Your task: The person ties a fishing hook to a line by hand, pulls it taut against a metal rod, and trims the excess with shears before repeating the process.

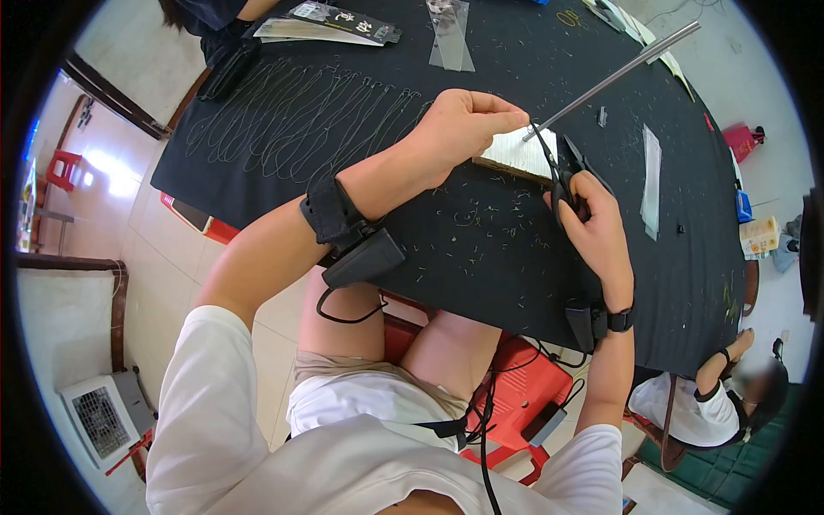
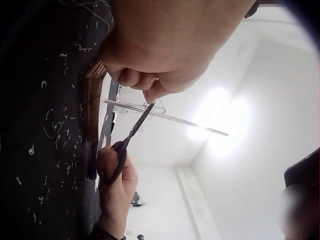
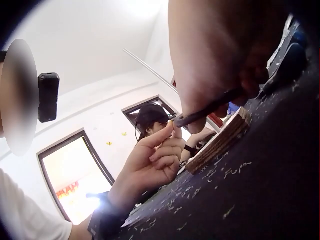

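Observation:
In the head view, my left hand (image 1: pixel 463 133) has thumb and index finger pinched together over a white-topped block (image 1: pixel 524 156); a fine thread (image 2: pixel 159 107) shows by those fingertips in the left wrist view. My right hand (image 1: pixel 594 225) grips black scissors (image 1: pixel 558 176) by the handles, with the blade tips right at the left fingertips. What lies between the fingertips is too small to make out. A metal rod (image 1: pixel 618 81) rises at a slant from the block. The block's brown layered side (image 3: pixel 220 145) shows in the right wrist view.
Rows of dark looped cords (image 1: pixel 300 120) lie at the table's left. Small clippings (image 1: pixel 481 232) dot the black cloth. A dark tool (image 1: pixel 584 159) lies beside the block, a clear strip (image 1: pixel 651 184) farther right. Packets (image 1: pixel 335 24) lie at the back; other people sit around the table.

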Tool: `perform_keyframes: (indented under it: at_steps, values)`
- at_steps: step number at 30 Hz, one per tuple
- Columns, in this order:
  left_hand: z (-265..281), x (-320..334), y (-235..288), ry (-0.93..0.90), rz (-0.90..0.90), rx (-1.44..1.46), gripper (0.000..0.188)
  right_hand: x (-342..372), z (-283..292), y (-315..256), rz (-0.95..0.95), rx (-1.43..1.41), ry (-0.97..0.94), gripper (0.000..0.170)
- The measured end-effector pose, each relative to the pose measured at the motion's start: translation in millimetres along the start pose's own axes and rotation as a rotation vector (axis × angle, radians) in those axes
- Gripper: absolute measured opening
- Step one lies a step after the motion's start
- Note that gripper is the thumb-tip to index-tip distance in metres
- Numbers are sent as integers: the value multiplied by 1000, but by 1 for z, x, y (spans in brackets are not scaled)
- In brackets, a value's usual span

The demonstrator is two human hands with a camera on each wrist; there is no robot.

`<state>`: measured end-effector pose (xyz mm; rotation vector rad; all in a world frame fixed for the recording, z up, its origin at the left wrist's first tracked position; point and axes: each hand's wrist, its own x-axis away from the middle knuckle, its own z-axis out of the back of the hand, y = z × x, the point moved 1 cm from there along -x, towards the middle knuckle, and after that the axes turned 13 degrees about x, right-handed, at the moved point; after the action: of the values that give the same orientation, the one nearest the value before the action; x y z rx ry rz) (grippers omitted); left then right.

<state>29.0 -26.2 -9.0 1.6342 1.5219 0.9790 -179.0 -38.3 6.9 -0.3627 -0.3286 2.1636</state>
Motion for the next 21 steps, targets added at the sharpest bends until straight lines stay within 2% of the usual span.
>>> perform_keyframes:
  at_steps: [2,8,15,17,21]
  values:
    - [-1,-1,0,5,-1,3,27,0,0,1,48,6,34,22]
    - [0,-2,-2,14,-29,-19,26,-1,-4,13,12,-106,128,17]
    - [-3,4,2,-163,-35,26,23,0,-3,9,-49,73,98,19]
    - [-4,5,1,-218,-27,46,22,0,-2,9,-91,34,221,20]
    - [-7,6,-2,-277,-16,2,19,1,1,9,-105,110,195,20]
